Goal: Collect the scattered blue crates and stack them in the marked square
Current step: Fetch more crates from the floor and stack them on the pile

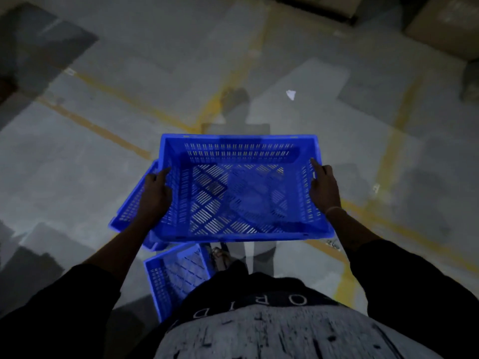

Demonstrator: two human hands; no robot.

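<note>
Both hands carry one perforated blue crate (241,193) level between them, left hand (155,193) clasping its left wall, right hand (324,190) its right wall, likely for balance. Below the left hand lie two more blue crates (178,275), dim; yellow floor lines (108,86) beyond.

left grip (155,193) closed, right grip (324,189) seemingly closed

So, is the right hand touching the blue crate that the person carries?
Touching. The head view shows the right hand wrapped on the right wall of the carried blue crate, fingers over its rim with no gap.
</note>
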